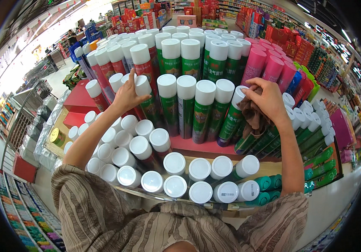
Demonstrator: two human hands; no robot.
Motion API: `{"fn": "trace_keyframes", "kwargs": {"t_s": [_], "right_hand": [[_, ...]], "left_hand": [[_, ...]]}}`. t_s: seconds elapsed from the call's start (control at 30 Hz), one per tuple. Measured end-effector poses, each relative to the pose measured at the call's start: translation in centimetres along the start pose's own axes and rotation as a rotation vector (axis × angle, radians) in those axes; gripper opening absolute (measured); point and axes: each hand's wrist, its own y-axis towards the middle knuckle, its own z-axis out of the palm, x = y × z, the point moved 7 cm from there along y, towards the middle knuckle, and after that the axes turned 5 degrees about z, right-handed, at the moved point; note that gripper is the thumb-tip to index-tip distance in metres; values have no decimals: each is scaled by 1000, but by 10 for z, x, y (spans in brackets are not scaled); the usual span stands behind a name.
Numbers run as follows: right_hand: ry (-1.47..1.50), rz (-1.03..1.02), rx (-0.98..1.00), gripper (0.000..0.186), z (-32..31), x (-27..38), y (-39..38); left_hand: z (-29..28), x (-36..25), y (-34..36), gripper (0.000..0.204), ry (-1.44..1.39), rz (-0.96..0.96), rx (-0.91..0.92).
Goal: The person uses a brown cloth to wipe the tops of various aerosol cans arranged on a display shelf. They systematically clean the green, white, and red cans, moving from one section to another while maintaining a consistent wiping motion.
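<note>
Pinching: my R hand [268, 100] has thumb + bent fingers clamped on a brown cloth [252, 119], bunched at top, lower part draped down among the cans.
Green can [231, 122]: stands on the front of the red step [184, 145], just L of cloth; its white cap [237, 98] is right by my R fingertips, contact unconfirmed.
L hand [129, 95]: fingers apart, index up, thumb out to R; beside a capped can [143, 86], can't tell if touching.
Cloth handling: prob. light, soft, limp; no breakage risk est.; hold by a bunched fold.
Can handling: prob. stiff, smooth, a bit slippery, some wt. if full; hold round body below cap, as cap may pull off.
Cloth direction: no fixed axis; hangs approx. top to bottom.
Can axis: long, base to cap; cap end up, leaning R in view; lens bends edges, so true tilt unclear.
Beyond: pink cans [254, 65], upper tier.
</note>
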Motion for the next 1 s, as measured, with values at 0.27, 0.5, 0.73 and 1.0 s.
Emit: {"fn": "trace_keyframes", "kwargs": {"t_s": [0.27,0.5,0.73,1.0], "right_hand": [[-41,-33,-27,34,-4,8,-10],[-54,-56,-36,34,-5,5,-11],[-96,-89,0,35,9,16,-2],[-121,-86,26,36,9,8,-2]], "left_hand": [[-37,-16,-2,100,277,-19,-33],[-50,-101,41,60,171,445,-60],[21,-137,80,77,206,506,334],[45,-136,91,81,187,423,468]]}}
